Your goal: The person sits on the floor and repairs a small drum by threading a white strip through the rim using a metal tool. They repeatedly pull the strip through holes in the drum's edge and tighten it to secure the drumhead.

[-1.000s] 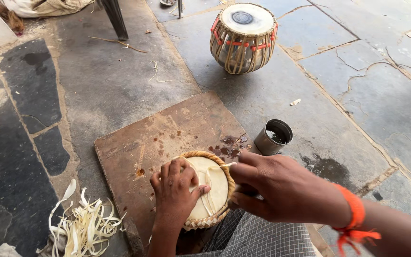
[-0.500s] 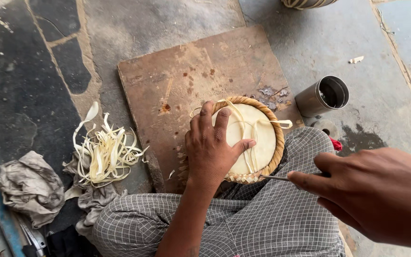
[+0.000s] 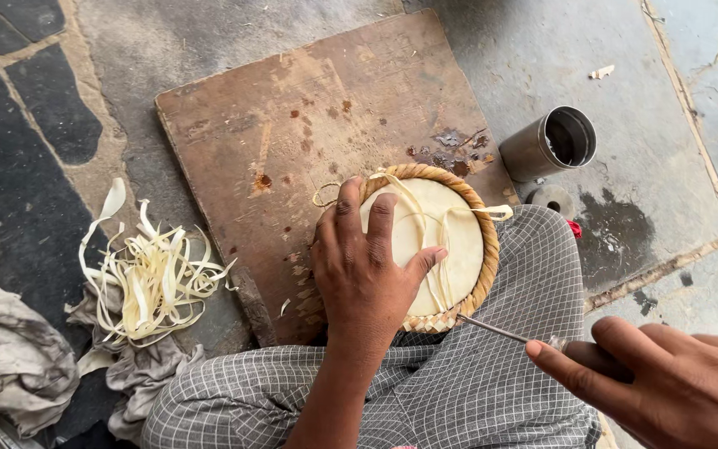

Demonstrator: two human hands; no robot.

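Round woven-rimmed drumhead is pressed flat under spread left hand; right hand grip is pinched on thin metal awl.

Stone floor: wooden board, metal cup, strip pile, rags.

Pale hide, woven strip, worn wood and dull metal lie in front of you.

Your left hand presses a smooth, matt skin disc ringed by a braided rim; the wooden board is scuffed and stained, the metal cup dull grey, the stone floor rough, your lap cloth checked weave.
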